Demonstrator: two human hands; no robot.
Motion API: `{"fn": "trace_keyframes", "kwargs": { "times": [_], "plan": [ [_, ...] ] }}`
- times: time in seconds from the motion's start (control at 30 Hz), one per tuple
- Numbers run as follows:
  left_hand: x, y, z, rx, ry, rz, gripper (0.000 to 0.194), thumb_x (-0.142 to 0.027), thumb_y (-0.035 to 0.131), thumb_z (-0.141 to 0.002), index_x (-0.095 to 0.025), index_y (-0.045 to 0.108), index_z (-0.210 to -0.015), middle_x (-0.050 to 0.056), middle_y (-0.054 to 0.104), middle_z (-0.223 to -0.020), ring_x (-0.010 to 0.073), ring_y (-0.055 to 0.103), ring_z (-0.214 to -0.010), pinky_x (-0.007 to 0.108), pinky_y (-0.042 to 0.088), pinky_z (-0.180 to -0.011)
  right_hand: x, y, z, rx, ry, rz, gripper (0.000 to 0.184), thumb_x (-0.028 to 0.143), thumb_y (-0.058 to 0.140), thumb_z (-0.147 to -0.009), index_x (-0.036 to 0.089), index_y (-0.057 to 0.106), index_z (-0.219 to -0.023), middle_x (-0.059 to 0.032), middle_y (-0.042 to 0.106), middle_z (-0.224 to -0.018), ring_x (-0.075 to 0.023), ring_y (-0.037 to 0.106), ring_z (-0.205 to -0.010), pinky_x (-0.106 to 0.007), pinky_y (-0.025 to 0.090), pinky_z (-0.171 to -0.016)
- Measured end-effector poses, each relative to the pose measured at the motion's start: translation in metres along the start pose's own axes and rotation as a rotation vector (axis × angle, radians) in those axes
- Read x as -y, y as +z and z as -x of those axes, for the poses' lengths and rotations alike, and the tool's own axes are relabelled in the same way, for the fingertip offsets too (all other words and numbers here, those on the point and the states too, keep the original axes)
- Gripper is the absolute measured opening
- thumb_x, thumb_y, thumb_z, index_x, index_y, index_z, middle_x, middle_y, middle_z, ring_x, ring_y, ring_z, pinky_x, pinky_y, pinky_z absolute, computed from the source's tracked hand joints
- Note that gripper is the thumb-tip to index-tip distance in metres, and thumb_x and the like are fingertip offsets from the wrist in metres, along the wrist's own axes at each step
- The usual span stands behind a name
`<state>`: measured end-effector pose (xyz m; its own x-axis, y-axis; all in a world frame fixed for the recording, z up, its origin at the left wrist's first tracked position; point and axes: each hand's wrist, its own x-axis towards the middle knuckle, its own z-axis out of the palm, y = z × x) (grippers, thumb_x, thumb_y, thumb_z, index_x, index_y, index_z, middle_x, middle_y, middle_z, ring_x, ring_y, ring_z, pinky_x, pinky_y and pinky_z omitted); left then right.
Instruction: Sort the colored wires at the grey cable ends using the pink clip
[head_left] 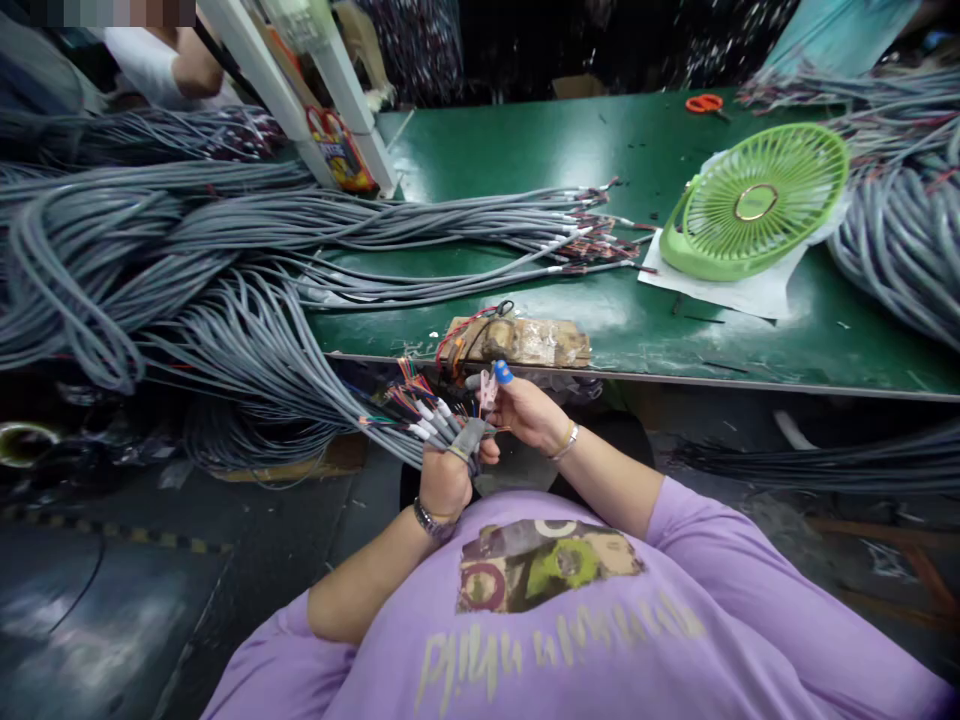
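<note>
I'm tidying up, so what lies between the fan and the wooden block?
In the head view, white paper juts from under the fan toward the block, then mostly bare table.

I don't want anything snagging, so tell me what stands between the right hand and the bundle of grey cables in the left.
No separate obstacle is visible between the right hand and the bundle of grey cables in the left hand; only a small pale pink clip in the right fingers and the bundle's thin coloured wires.

The table (637,140) is green, the fan (757,203) lime — the cables (262,225) grey, the shirt (555,660) lilac with a multicoloured print (551,567).
</note>
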<state>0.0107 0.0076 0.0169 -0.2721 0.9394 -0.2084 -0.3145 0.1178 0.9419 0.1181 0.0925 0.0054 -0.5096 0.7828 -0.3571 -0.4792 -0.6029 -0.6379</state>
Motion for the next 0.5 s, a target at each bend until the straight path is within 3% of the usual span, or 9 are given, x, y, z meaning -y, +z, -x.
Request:
{"fn": "trace_keyframes", "kwargs": {
  "times": [0.23,0.5],
  "plan": [
    [0.007,-0.001,-0.003,0.030,-0.008,-0.031,0.025,-0.036,0.073,-0.069,-0.014,0.066,-0.060,0.000,0.064,-0.050,0.0098,0.056,-0.041,0.020,0.048,-0.042,-0.005,0.001,-0.001,-0.005,-0.042,-0.058,0.046,0.059,0.067,-0.074,0.013,0.069,-0.078,0.0002,0.059,-0.063,-0.0078,0.048,-0.054,-0.020,0.039,-0.050],
    [0.010,-0.009,0.005,0.067,0.004,-0.057,0.027,-0.036,0.071,-0.072,-0.014,0.065,-0.057,0.001,0.064,-0.050,0.0102,0.057,-0.044,0.021,0.048,-0.045,-0.008,-0.009,-0.002,0.010,0.044,-0.120,0.052,0.067,0.054,-0.080,0.016,0.067,-0.083,-0.0020,0.064,-0.071,-0.0100,0.054,-0.061,-0.020,0.042,-0.054]
  ]
}}
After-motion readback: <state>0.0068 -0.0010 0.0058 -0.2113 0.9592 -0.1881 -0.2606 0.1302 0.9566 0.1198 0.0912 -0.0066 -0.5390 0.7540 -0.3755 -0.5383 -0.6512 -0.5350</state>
